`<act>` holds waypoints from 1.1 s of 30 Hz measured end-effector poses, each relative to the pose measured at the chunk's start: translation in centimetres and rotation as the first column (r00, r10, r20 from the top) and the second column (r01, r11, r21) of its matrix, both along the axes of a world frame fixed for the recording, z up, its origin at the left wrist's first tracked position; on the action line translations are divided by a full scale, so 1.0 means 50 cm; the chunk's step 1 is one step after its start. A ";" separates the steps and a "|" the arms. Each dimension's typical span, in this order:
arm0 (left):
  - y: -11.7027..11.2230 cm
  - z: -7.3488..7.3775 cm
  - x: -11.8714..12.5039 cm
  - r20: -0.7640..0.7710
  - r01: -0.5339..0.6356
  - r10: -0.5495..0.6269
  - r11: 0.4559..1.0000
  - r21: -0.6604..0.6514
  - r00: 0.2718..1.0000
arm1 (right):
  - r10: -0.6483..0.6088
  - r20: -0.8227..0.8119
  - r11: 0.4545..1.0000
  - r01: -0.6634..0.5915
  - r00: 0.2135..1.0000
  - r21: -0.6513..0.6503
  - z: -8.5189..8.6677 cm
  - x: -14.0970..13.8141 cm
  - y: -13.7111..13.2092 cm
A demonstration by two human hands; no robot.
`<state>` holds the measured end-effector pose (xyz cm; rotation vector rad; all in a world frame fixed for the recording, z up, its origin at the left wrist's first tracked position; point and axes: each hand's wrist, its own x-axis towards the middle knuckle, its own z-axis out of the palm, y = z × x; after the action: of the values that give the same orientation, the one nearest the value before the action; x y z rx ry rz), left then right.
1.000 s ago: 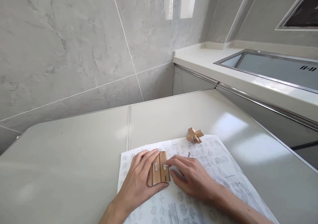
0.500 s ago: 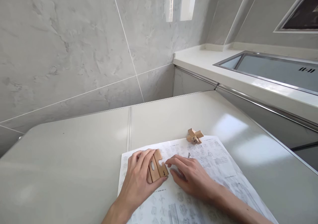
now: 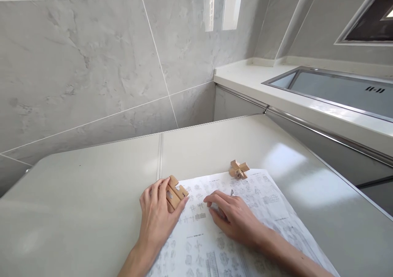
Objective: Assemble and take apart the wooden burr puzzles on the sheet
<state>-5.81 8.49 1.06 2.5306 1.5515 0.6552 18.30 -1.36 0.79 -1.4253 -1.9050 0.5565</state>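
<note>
My left hand (image 3: 156,211) is closed around notched wooden puzzle pieces (image 3: 175,195) lying side by side, at the left edge of a printed sheet (image 3: 199,238). The nearest piece has cut-outs and a dark mark at its end; my fingers hide the far part of the pieces. On the sheet rests my right hand (image 3: 231,213), fingers loosely bent, thumb apart from the index finger, nothing visible between them. Beyond it, a cross-shaped wooden puzzle (image 3: 238,170) with a marked end sits at the sheet's far edge.
The sheet lies on a glossy white table (image 3: 92,211) with a seam across it. Behind is a grey tiled wall (image 3: 92,64). To the right runs a white counter (image 3: 242,76) with a sink (image 3: 337,88) set into it.
My left hand has moved left and slightly farther from me with the wooden puzzle pieces, baring more of the printed sheet. My right hand has stayed almost in place. The view has tilted slightly.
</note>
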 end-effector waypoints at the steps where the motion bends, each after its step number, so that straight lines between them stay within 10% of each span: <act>1: 0.000 0.001 0.000 -0.002 -0.003 0.003 1.000 0.000 1.000 | -0.001 -0.006 1.000 0.001 1.000 -0.004 0.001 0.000 0.000; 9: -0.028 0.037 0.012 0.059 0.203 -0.205 0.979 0.032 0.977 | -0.059 -0.130 0.996 0.049 0.990 -0.078 0.001 0.002 0.003; 16: -0.075 0.055 0.034 0.114 0.576 -0.578 0.816 0.049 0.808 | -0.138 -0.315 0.981 0.086 0.939 -0.172 0.003 0.009 0.015; 33: -0.079 0.044 0.041 0.050 0.657 -0.656 0.747 -0.101 0.753 | -0.551 -0.608 0.831 0.306 0.572 -0.465 0.000 0.020 0.023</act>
<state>-3.75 4.54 3.28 2.7010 0.5570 0.4514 19.30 -0.20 0.78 -1.4836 -0.7973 1.0216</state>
